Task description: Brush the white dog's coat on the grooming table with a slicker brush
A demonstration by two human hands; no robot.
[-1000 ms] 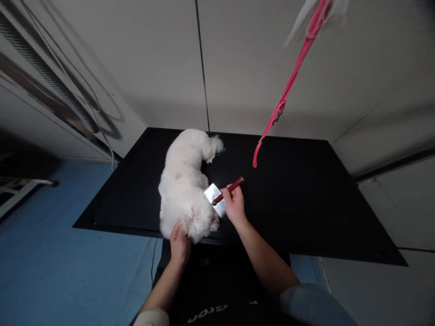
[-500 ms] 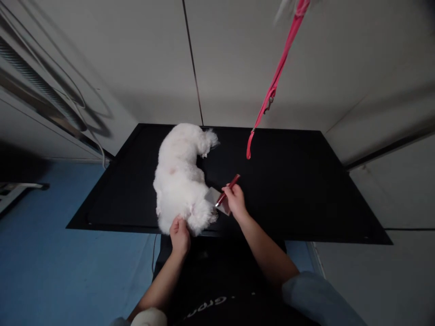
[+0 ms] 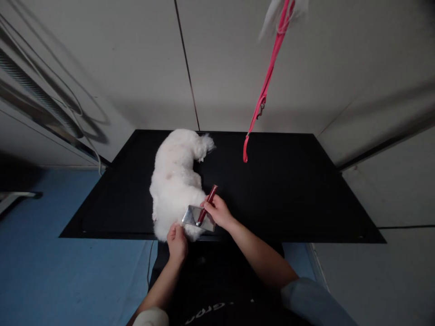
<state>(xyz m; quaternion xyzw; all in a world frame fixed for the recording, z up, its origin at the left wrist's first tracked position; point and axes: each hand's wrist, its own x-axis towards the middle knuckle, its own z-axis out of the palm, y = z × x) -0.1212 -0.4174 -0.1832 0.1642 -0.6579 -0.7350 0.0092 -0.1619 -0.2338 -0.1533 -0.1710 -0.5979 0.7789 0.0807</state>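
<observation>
Black table (image 3: 288, 194) beyond our hands, carrying a small white dog (image 3: 175, 181) lying along its near-left part. A pink leash (image 3: 260, 104) hangs loose past it, unattached. Our left hand (image 3: 177, 242) is closed on fur at the dog's near end. Our right hand (image 3: 217, 212) pinches the red handle of a slicker brush (image 3: 199, 216); its pad rests against the coat just left of that grip. Brushing looks underway at this near end; the far body seems left.

A pet grooming salon: black grooming table (image 3: 288, 199), hanging pink leash (image 3: 263, 95), white dog (image 3: 173, 181).
</observation>
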